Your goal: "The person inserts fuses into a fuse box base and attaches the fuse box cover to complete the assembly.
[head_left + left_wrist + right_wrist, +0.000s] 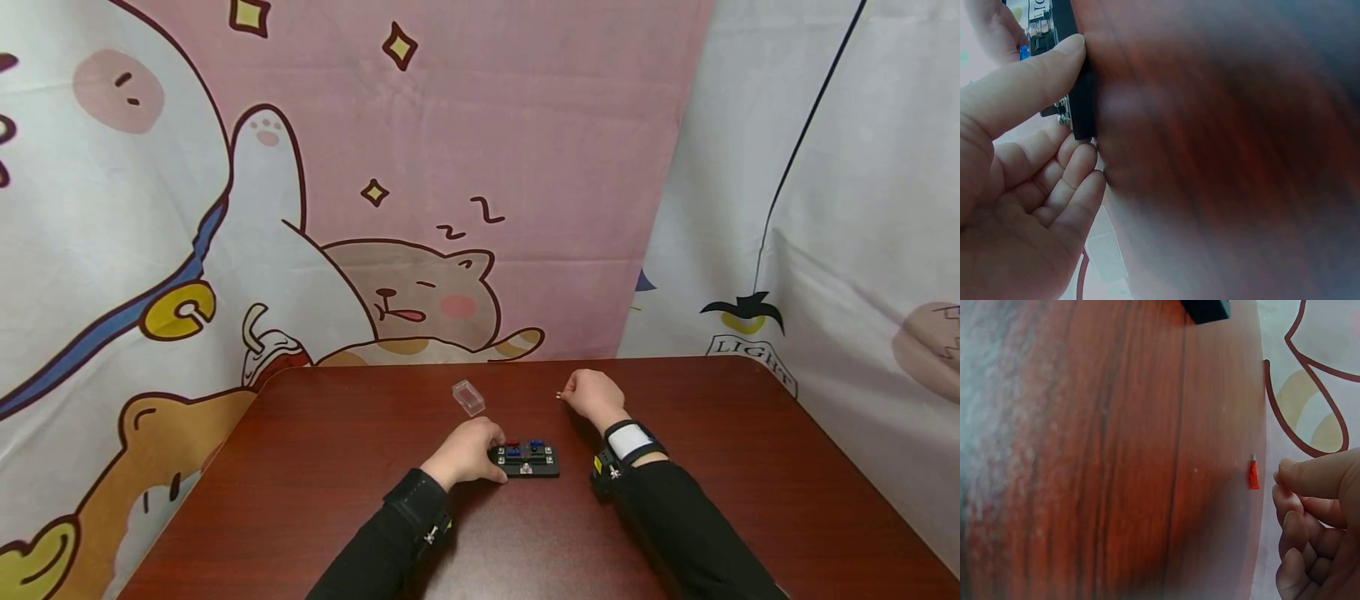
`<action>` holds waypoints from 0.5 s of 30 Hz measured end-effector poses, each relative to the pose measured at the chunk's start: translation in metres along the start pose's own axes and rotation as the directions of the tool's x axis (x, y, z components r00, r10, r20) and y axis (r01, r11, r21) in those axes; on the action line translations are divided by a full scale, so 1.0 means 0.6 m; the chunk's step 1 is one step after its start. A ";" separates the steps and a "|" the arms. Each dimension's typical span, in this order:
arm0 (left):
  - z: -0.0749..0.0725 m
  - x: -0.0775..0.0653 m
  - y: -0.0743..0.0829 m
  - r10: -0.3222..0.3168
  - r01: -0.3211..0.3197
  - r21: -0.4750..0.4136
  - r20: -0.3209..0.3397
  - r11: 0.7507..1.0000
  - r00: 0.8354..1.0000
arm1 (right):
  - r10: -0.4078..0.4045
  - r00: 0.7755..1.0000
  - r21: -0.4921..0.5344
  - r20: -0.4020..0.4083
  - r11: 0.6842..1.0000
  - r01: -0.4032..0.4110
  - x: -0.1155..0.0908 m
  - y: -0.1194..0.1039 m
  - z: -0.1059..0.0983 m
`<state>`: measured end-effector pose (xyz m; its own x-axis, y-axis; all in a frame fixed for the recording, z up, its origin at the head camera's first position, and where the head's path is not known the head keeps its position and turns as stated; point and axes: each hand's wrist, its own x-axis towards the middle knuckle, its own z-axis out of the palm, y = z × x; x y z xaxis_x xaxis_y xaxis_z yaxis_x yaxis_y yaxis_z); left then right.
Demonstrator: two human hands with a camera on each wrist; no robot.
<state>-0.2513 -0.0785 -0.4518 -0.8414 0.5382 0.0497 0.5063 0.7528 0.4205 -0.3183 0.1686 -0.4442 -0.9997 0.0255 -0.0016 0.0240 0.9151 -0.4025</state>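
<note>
My left hand (471, 452) grips the left end of a small black panel (534, 468) fitted with metal screw terminals and blue and red parts. In the left wrist view the thumb lies across the panel's (1084, 94) edge, with the other fingers curled at its end. Farther back on the right, my right hand (595, 395) has thumb and index fingertips pinched together, and a tiny pale piece (558, 395) shows at them. Just past those fingertips (1289, 467) in the right wrist view is a small red piece (1254, 475) with a silvery tip.
A clear plastic box (468, 398) lies behind the left hand, toward the far table edge. The brown wooden table (337, 433) ends at a printed cloth (570, 183) hanging behind it.
</note>
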 end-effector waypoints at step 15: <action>0.000 0.000 0.000 -0.004 0.004 -0.006 -0.001 1.000 1.000 | 0.072 0.997 -0.013 -0.014 0.997 -0.073 0.015 -0.002 0.005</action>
<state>-0.2509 -0.0784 -0.4518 -0.8437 0.5346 0.0489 0.5016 0.7526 0.4265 -0.3271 0.1665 -0.4468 -0.9951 0.0971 -0.0183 0.0965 0.9160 -0.3893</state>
